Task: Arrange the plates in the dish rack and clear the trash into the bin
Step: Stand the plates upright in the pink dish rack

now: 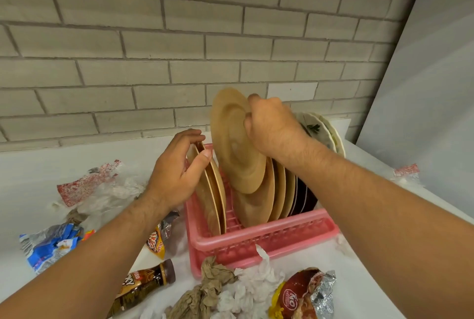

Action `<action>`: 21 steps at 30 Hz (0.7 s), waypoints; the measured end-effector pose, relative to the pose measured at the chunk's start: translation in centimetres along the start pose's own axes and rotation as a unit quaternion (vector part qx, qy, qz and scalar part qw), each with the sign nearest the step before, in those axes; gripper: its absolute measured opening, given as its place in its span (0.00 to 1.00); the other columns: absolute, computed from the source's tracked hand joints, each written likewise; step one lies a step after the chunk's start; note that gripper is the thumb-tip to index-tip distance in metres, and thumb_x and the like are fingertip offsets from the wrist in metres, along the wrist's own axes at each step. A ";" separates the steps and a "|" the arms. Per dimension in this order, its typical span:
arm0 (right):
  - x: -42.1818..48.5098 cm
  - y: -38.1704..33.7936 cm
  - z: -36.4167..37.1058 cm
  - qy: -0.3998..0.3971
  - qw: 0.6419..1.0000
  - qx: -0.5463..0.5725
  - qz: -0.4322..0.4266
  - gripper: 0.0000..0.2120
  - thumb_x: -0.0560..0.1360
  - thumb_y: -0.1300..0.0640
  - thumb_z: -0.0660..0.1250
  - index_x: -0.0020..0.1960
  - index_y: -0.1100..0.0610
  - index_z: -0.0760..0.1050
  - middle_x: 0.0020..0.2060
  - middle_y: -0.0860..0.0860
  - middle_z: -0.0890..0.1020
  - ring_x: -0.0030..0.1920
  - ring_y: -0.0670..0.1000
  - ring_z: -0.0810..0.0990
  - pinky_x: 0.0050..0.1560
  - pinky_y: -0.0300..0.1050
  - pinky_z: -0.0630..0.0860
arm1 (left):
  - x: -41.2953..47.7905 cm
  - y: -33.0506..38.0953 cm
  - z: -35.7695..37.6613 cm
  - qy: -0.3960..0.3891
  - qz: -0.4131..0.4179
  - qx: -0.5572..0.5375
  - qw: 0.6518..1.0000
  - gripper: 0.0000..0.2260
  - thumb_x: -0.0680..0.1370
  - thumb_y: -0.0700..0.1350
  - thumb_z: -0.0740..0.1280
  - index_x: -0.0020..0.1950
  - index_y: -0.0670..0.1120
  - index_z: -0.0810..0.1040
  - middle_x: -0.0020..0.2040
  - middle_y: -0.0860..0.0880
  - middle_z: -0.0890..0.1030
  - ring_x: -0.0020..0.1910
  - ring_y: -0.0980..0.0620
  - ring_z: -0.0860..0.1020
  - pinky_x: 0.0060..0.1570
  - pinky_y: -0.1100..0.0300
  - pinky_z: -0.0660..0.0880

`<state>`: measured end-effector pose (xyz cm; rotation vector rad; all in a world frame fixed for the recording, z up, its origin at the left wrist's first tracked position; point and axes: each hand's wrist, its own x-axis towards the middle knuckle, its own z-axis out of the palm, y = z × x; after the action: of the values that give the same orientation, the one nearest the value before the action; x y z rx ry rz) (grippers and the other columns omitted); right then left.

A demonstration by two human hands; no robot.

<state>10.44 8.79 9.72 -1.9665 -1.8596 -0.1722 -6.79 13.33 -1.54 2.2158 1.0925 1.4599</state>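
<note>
A pink plastic dish rack [259, 237] stands on the white counter with several tan plates upright in it. My right hand [272, 128] grips the top rim of one tan plate [236, 144], which is lifted and tilted above the rack's middle. My left hand [177, 167] pinches the top edges of two tan plates [214, 198] standing at the rack's left end. Dark plates [305, 199] and white leaf-patterned plates [324, 130] stand at the right end, partly hidden by my right forearm. No bin is in view.
Trash lies around the rack: a red-and-clear wrapper [87, 185], a blue packet [51, 244], an orange snack packet [156, 243], a brown bottle [143, 284], crumpled brown and white paper [223, 290], a red foil bag [305, 295]. A brick wall stands behind.
</note>
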 end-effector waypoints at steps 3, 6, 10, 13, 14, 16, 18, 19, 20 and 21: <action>-1.6 -0.2 2.1 -0.037 0.999 -0.029 -0.001 0.15 0.79 0.60 0.61 0.65 0.59 0.65 0.43 0.54 0.77 0.44 0.55 0.80 0.41 0.47 0.79 | 0.2 -0.1 0.1 -0.007 0.001 0.004 1.000 0.17 0.76 0.55 0.60 0.61 0.50 0.75 0.62 0.57 0.74 0.62 0.65 0.70 0.59 0.75 0.62; -2.9 0.0 3.7 -0.067 0.997 -0.040 -0.005 0.17 0.78 0.62 0.62 0.66 0.59 0.64 0.49 0.56 0.78 0.49 0.56 0.80 0.42 0.46 0.77 | 0.3 -0.1 0.1 -0.011 -0.001 0.009 1.000 0.17 0.76 0.55 0.60 0.61 0.50 0.74 0.62 0.57 0.74 0.62 0.63 0.70 0.60 0.71 0.64; -4.1 0.6 4.8 -0.100 0.995 -0.014 0.006 0.23 0.77 0.64 0.61 0.70 0.56 0.58 0.46 0.56 0.78 0.44 0.56 0.81 0.39 0.47 0.80 | 0.3 0.0 0.1 -0.016 -0.007 0.015 1.000 0.16 0.76 0.54 0.61 0.62 0.50 0.74 0.62 0.57 0.74 0.63 0.62 0.70 0.60 0.67 0.64; -4.4 1.3 5.0 -0.101 0.995 -0.010 0.019 0.31 0.76 0.64 0.63 0.73 0.51 0.52 0.42 0.54 0.76 0.41 0.55 0.80 0.40 0.51 0.82 | 0.4 0.2 0.1 -0.022 -0.010 0.022 0.999 0.16 0.76 0.54 0.60 0.62 0.50 0.74 0.62 0.58 0.73 0.61 0.64 0.69 0.58 0.72 0.62; -4.4 1.5 4.8 -0.098 0.995 -0.016 0.021 0.31 0.76 0.64 0.63 0.73 0.51 0.52 0.43 0.54 0.77 0.41 0.55 0.80 0.40 0.52 0.82 | 0.4 0.4 0.2 -0.025 -0.010 0.025 0.999 0.16 0.76 0.54 0.60 0.62 0.50 0.73 0.61 0.58 0.73 0.60 0.65 0.68 0.57 0.74 0.61; -4.5 2.0 4.6 -0.087 0.995 -0.041 0.012 0.28 0.77 0.61 0.64 0.72 0.53 0.55 0.44 0.54 0.79 0.41 0.54 0.80 0.39 0.50 0.81 | 0.5 0.5 0.3 -0.029 -0.015 0.027 0.999 0.17 0.76 0.54 0.60 0.63 0.51 0.72 0.60 0.59 0.73 0.59 0.66 0.68 0.55 0.75 0.61; -4.5 2.4 4.2 -0.084 0.994 -0.065 0.003 0.23 0.78 0.59 0.64 0.70 0.55 0.61 0.45 0.53 0.79 0.39 0.53 0.78 0.36 0.46 0.76 | 0.6 0.6 0.4 -0.032 -0.033 0.023 0.999 0.19 0.76 0.55 0.60 0.65 0.52 0.70 0.59 0.60 0.73 0.58 0.64 0.69 0.55 0.70 0.64; -4.4 2.5 4.1 -0.085 0.994 -0.074 0.000 0.19 0.79 0.59 0.64 0.68 0.55 0.64 0.45 0.53 0.79 0.38 0.52 0.77 0.35 0.45 0.74 | 0.6 0.7 0.5 -0.033 -0.042 0.021 0.998 0.19 0.76 0.56 0.60 0.65 0.52 0.70 0.58 0.60 0.73 0.57 0.63 0.69 0.55 0.67 0.64; -4.5 2.5 3.9 -0.086 0.993 -0.084 -0.002 0.16 0.79 0.59 0.63 0.66 0.56 0.67 0.45 0.53 0.79 0.38 0.52 0.76 0.35 0.45 0.73 | 0.6 0.8 0.5 -0.035 -0.046 0.018 0.998 0.20 0.75 0.56 0.60 0.65 0.52 0.70 0.58 0.60 0.73 0.58 0.62 0.70 0.55 0.65 0.65; -4.5 2.5 3.9 -0.086 0.992 -0.093 -0.004 0.15 0.79 0.59 0.63 0.65 0.56 0.68 0.45 0.53 0.79 0.37 0.51 0.75 0.35 0.44 0.72 | 0.6 0.9 0.5 -0.036 -0.046 0.015 0.998 0.20 0.75 0.56 0.60 0.65 0.52 0.70 0.59 0.60 0.73 0.58 0.61 0.70 0.56 0.64 0.65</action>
<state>11.68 6.12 3.99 -2.1592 -2.0257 -0.1900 -5.77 13.25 -0.81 2.1895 1.1822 1.3250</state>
